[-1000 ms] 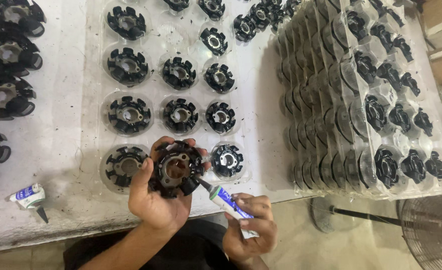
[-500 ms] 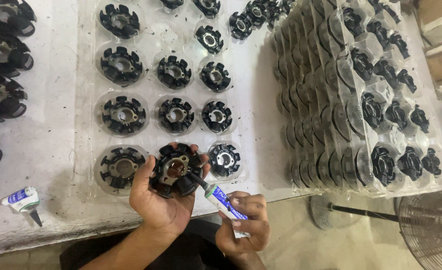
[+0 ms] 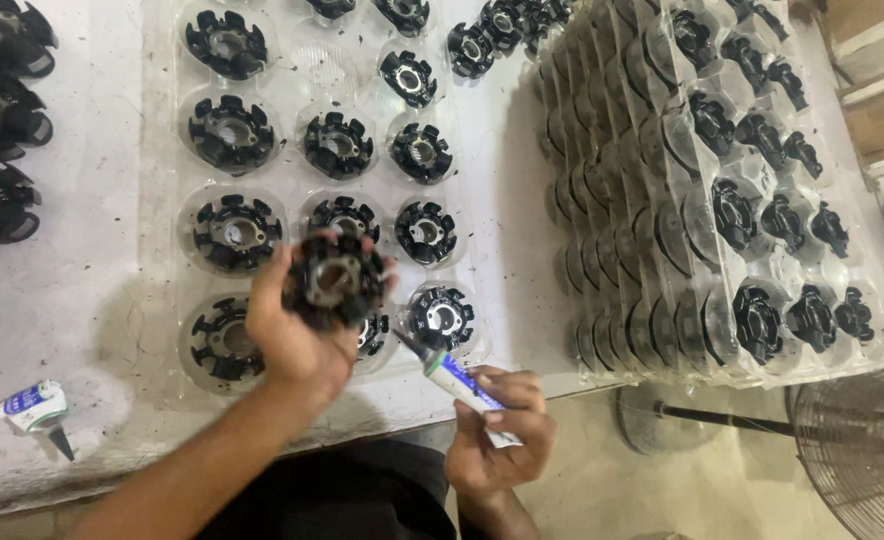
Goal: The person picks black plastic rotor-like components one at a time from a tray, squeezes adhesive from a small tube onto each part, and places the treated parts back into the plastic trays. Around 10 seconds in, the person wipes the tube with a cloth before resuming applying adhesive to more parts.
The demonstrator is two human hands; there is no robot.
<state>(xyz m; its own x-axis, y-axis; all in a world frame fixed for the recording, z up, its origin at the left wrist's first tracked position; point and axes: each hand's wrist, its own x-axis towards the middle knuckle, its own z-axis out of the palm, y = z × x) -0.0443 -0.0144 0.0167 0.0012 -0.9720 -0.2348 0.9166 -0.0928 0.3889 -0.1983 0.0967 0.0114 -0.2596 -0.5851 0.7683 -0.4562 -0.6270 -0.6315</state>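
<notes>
Your left hand [image 3: 297, 335] was closed around a black stator core [image 3: 335, 280], fingers curled over its rim, lifted just above the near row of the clear tray [image 3: 162, 180] on the bench [image 3: 92, 300]. Your right hand [image 3: 497, 435] gripped a small glue tube [image 3: 457, 380] shut in its fingers, nozzle pointing up-left toward the core. A second tube [image 3: 34, 408] lay on the near-left of the bench.

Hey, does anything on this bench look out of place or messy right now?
Mostly tidy. One small glue tube lies loose on its side near the table edge, apart from the clear tray. The table's white surface is scuffed and stained. No spill shows.
</notes>
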